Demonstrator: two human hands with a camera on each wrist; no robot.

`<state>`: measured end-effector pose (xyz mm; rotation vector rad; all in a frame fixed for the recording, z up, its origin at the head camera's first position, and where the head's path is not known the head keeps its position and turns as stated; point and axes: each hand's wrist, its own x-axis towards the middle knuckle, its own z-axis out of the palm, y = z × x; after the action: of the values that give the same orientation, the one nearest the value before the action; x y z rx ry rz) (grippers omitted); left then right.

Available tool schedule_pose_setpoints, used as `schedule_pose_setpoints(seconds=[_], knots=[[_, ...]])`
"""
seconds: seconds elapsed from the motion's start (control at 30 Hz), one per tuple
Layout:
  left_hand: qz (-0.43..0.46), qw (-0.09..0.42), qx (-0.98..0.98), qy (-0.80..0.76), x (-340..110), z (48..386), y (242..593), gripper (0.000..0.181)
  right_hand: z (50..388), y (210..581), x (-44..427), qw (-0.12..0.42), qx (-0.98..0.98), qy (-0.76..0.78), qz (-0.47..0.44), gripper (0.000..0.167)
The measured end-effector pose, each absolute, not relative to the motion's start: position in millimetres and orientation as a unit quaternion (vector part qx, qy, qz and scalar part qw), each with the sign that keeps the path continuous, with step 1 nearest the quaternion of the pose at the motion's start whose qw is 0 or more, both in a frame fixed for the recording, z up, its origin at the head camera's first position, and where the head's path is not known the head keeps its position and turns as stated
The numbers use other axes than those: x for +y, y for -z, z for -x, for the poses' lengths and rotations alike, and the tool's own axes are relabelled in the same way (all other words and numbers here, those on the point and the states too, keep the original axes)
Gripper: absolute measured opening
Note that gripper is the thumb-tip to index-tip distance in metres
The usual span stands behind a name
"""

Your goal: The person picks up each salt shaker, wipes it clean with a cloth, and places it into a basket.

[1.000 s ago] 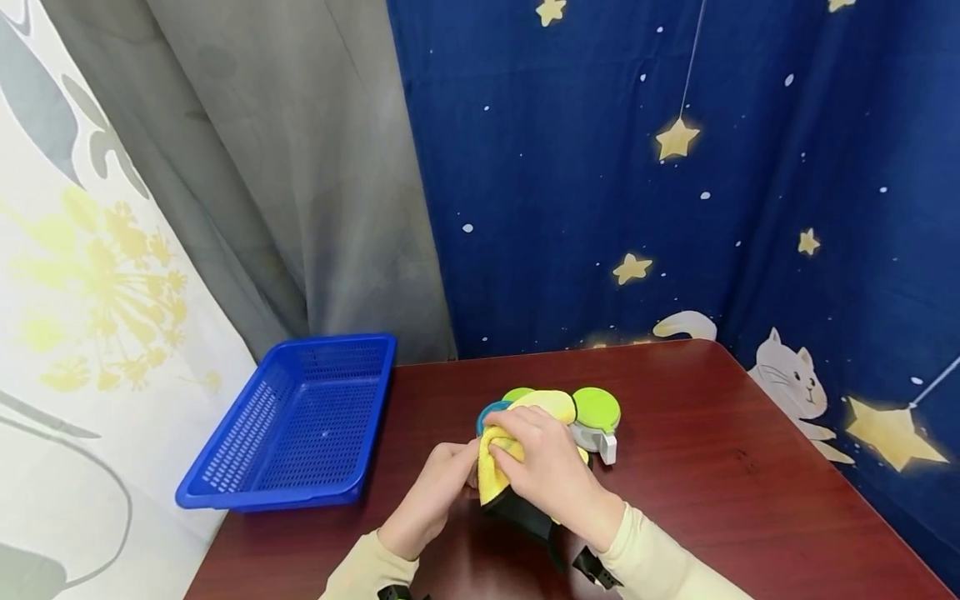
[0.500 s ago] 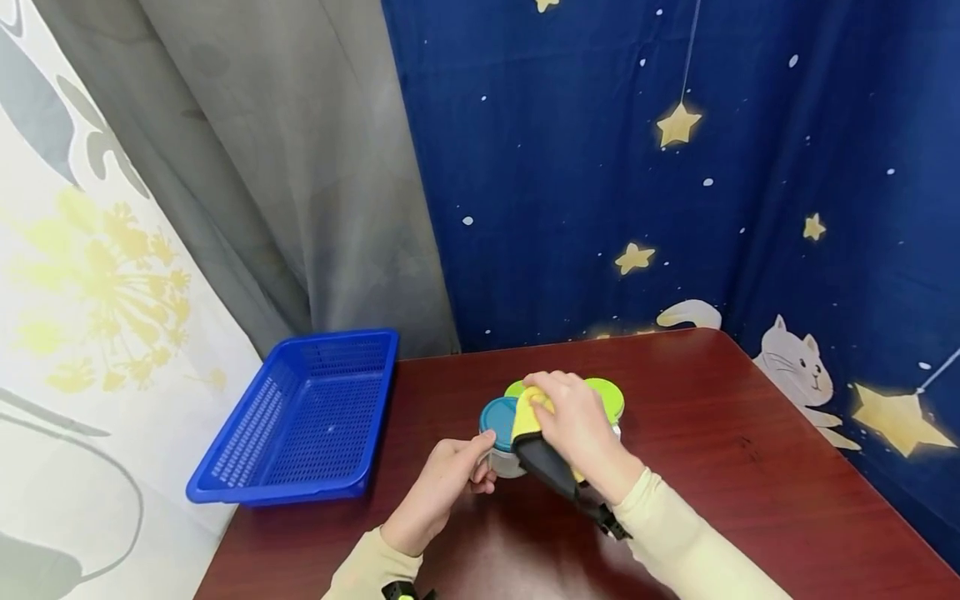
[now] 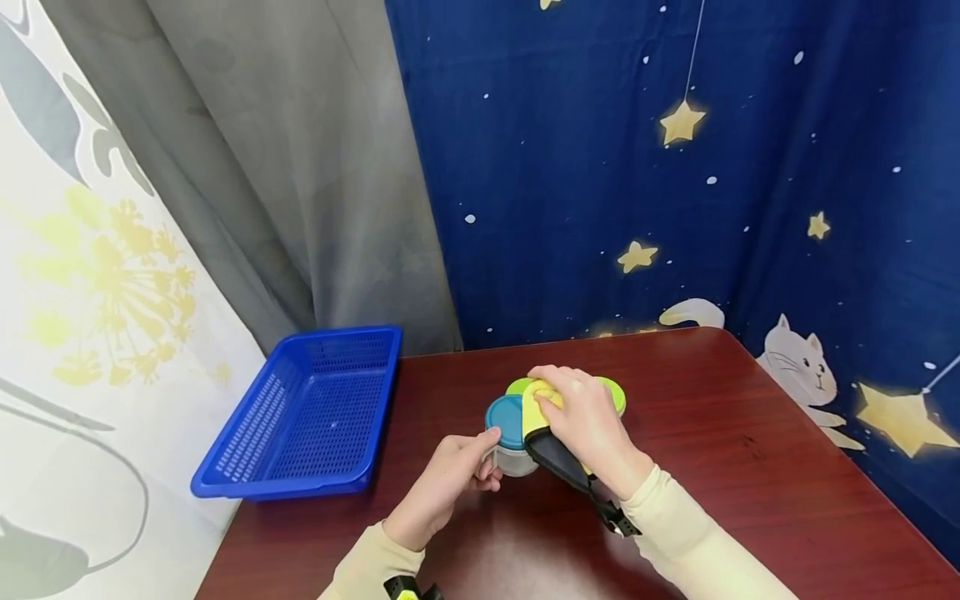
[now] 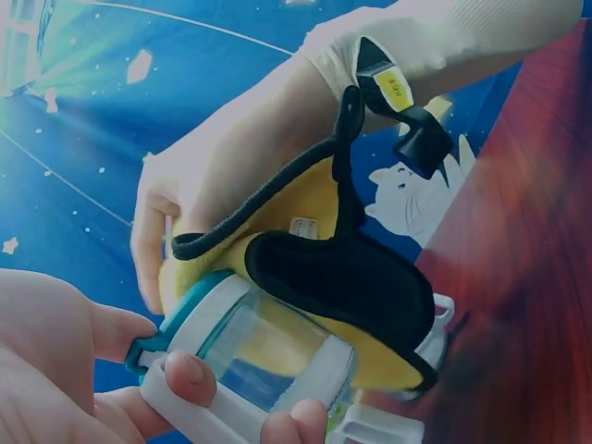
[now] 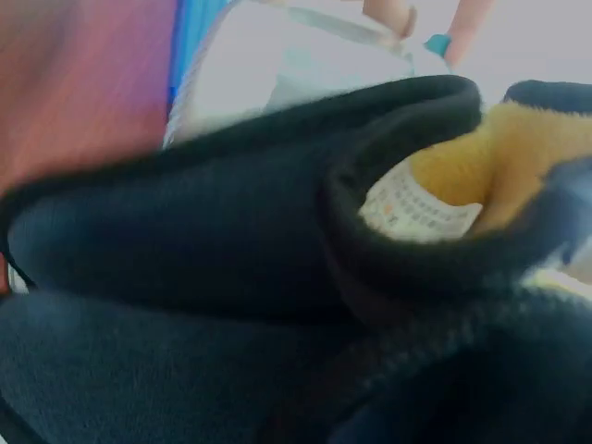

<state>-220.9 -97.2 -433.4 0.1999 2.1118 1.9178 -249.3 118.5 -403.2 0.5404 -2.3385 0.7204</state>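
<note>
A clear jar (image 3: 517, 463) with a teal lid (image 3: 506, 417) and a white handle (image 4: 199, 407) is held by my left hand (image 3: 450, 471), thumb near the lid's edge and fingers curled at the handle. My right hand (image 3: 591, 421) grips a yellow cloth (image 3: 533, 407) with black edging and a black backing. This cloth drapes against the jar's right side and covers part of the lid. In the left wrist view, the cloth (image 4: 213, 264) wraps behind the clear wall. Black fabric (image 5: 185, 240) fills most of the right wrist view and hides the right fingers.
Green-lidded containers stand just behind the hands; one green lid (image 3: 517, 387) shows by the teal lid, another green lid (image 3: 613, 392) beyond my right hand. A blue perforated basket (image 3: 197, 485) sits on the left of the dark red table (image 3: 735, 467). Curtains hang behind.
My right hand has shifted right with the cloth, which covered most of the teal lid before. The lid and the jar's front now show. My left hand keeps its hold.
</note>
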Motion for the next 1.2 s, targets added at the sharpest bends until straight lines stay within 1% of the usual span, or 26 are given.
schedule_pose_setpoints(seconds=[0.13,0.23,0.37,0.47,0.63,0.8,0.93,1.07,1.2], knots=[[-0.067,0.143,0.731,-0.664,-95.5,219.9,435.1,0.058,243.2,400.5,110.5,0.296,-0.883,-0.285,-0.225,0.036],[-0.066,0.143,0.728,-0.667,-93.7,219.9,436.2,0.057,236.9,398.3,104.5,0.268,-0.88,-0.312,-0.235,0.035],[-0.064,0.141,0.727,-0.669,-91.1,219.5,438.1,0.048,228.0,394.1,97.8,0.22,-0.878,-0.34,-0.257,0.035],[-0.06,0.139,0.729,-0.667,-90.1,218.6,438.7,0.041,224.8,391.4,94.8,0.203,-0.88,-0.335,-0.269,0.035],[-0.058,0.14,0.726,-0.671,-90.4,217.0,437.9,0.04,225.0,391.0,91.7,0.205,-0.887,-0.314,-0.27,0.035],[-0.061,0.136,0.724,-0.673,-90.8,216.5,437.7,0.041,228.2,395.7,91.4,0.235,-0.885,-0.283,-0.286,0.034],[-0.06,0.138,0.723,-0.674,-92.7,216.2,437.9,0.048,236.9,397.4,95.1,0.249,-0.896,-0.255,-0.266,0.034],[-0.062,0.145,0.721,-0.675,-93.6,216.0,438.9,0.056,249.6,398.0,104.4,0.237,-0.909,-0.269,-0.213,0.035],[-0.065,0.146,0.719,-0.676,-94.1,215.4,440.2,0.058,257.0,399.5,111.7,0.219,-0.907,-0.299,-0.202,0.037]])
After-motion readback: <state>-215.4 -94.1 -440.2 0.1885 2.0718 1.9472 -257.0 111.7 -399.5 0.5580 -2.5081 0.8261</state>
